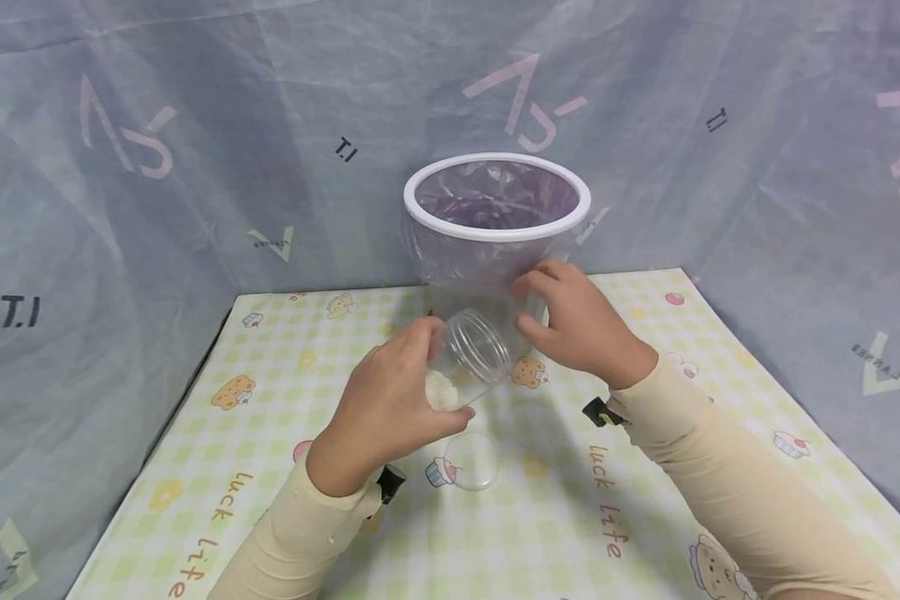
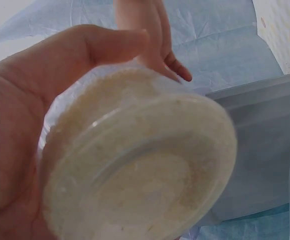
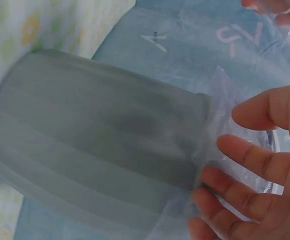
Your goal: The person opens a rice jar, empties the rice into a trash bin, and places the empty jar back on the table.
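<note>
My left hand (image 1: pixel 390 400) grips a clear plastic jar (image 1: pixel 476 350), which is tilted with its uncapped mouth up and to the right. Pale, grainy contents (image 1: pixel 441 390) lie at its bottom end; they fill the view of its base in the left wrist view. Behind it stands a grey bin (image 3: pixel 100 135) lined with a clear plastic bag (image 1: pixel 450 258) under a white ring rim (image 1: pixel 487 233). My right hand (image 1: pixel 573 321) is at the bin's right front, with its fingers spread and slightly bent beside the bag in the right wrist view, holding nothing.
A clear round lid (image 1: pixel 474 462) lies on the checked tablecloth (image 1: pixel 270 467), just below the jar. Grey-blue cloth (image 1: pixel 270 142) hangs behind the bin and along both sides of the table.
</note>
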A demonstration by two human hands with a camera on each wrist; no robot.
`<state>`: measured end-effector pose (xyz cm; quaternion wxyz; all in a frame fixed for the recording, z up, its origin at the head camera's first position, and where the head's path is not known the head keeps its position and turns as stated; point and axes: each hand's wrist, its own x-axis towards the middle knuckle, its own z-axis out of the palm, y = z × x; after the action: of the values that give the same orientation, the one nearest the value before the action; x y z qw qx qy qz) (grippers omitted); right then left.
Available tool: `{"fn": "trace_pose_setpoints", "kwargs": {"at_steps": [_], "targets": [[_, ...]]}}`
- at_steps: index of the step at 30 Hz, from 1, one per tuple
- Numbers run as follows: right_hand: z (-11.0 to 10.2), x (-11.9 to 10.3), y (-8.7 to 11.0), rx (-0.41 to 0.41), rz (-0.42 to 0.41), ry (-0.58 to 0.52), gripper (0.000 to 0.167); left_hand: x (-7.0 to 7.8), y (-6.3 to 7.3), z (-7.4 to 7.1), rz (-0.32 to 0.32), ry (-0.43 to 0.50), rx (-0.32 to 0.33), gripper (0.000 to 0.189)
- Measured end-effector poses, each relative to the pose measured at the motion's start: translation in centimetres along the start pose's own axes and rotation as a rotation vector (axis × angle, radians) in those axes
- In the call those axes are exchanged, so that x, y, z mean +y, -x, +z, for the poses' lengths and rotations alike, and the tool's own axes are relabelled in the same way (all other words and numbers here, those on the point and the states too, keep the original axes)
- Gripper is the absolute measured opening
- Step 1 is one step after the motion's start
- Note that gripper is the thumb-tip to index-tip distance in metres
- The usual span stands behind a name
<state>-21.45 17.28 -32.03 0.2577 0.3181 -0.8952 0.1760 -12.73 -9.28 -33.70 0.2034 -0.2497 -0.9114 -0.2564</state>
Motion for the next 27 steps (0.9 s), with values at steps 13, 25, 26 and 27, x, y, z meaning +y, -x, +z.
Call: {"fn": "trace_pose_setpoints", "kwargs": {"at_steps": [13,25,26,27], "targets": [[-2.9,-1.0,-3.0,0.116,0.098,0.046,0.021,0.0,0.1,-0.1,0.016,0.001,0.02,0.087],[-4.5,0.5,-6.7,0.159,0.229,0.041,0.02,0.0,0.2,-0.1,0.007,-0.001,0.005,0.089],[-4.5,0.6,-7.0,0.134,0.255,0.038,0.022,0.0,0.2,-0.2,0.007,-0.001,0.005,0.088],[-4.5,0.6,-7.3,0.11,0.281,0.038,0.024,0.0,0.2,-0.2,0.006,-0.002,0.006,0.088]]}}
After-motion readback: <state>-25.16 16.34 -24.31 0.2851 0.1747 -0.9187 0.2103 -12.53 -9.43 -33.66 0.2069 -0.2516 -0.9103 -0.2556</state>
